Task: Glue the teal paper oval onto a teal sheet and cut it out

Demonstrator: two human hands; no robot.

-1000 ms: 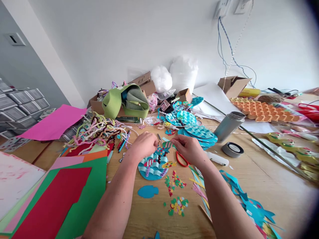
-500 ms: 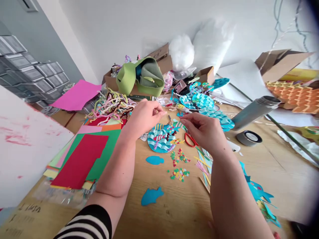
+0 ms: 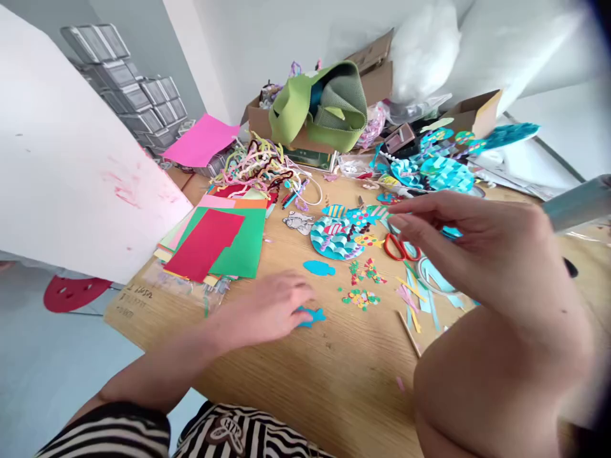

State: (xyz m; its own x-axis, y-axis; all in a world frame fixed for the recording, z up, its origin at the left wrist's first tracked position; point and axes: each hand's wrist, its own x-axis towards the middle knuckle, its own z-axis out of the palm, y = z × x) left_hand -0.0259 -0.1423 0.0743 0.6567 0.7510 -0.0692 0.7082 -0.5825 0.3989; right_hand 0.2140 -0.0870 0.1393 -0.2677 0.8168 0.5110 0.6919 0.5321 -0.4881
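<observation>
My left hand [image 3: 274,307], smeared by motion, is low over the table with fingers apart from the thumb. It partly covers a blue paper fish [image 3: 314,316], with the thumb at its edge. My right hand [image 3: 463,238] is raised, thumb and forefinger pinched; anything between them is too small to make out. Just left of those fingertips shows a green-and-pink striped paper fish [image 3: 380,212]. It adjoins a round blue woven-paper piece [image 3: 329,247] bearing several patterned fish. A second plain blue paper fish [image 3: 319,268] lies below that piece.
Paper confetti [image 3: 361,299], red-handled scissors [image 3: 394,247], paper strips [image 3: 413,299] and a wooden stick [image 3: 409,334] lie around the middle. Coloured paper sheets [image 3: 238,254] and pipe cleaners [image 3: 258,162] are left. Behind stands a box with green felt [image 3: 291,114]. A metal bottle [image 3: 582,200] is right.
My left hand has dropped from beside the woven piece to the lower blue fish. My right hand stays pinched and appears nearer the camera. The view has swung left.
</observation>
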